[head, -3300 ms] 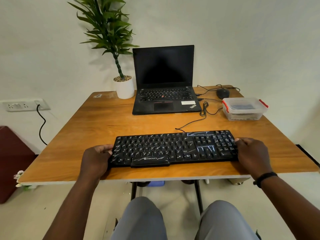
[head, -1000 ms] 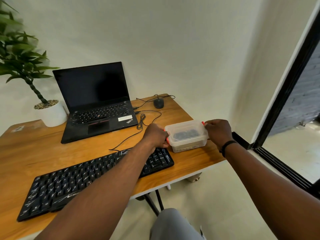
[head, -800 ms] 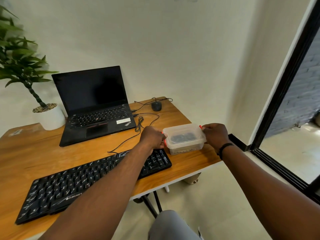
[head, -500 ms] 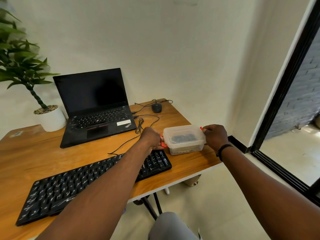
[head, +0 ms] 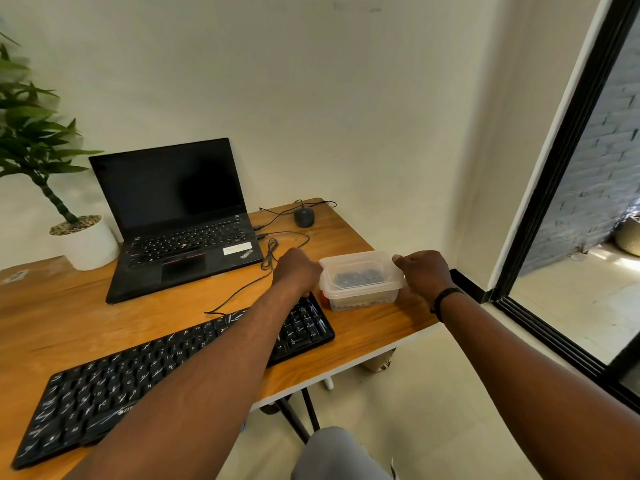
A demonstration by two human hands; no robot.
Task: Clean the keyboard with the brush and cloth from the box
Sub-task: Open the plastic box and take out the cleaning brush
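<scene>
Head view, looking fwd and down over a wooden desk (head: 104,306). Both hands sit at the short ends of a small clear plastic box (head: 360,282), apart from each other with the box between them. Left hand (head: 298,271) curls its fingers against the box's left end, where a red latch clip (head: 323,297) shows just below the rim. Right hand (head: 424,273), w/ a dark band at the wrist, curls at the right end by the lid corner; whether it pinches a latch or only the rim can't be told, fingertips are hidden. Lid (head: 356,265) looks seated on the box.

Box stands near the desk's right front corner, just beyond the right end of the black keyboard (head: 138,375), which lies diagonally along the front edge under the left forearm. Dark contents show through the lid, prob. the brush and cloth, but too blurred to tell apart.

Handling, as a judgement: box looks light, thin-walled, a bit flexible and smooth, so it may slide or lift when a clip is popped. Best hold is at the end latches, thumbs under the clips, other fingers steadying the wall. Not fragile, but close to the desk edge.

Further out: an open black laptop (head: 180,216) w/ dark screen, a mouse (head: 304,216) w/ looped cables, a potted plant (head: 83,240) at far left, a black-framed glass door (head: 561,168) at right.
</scene>
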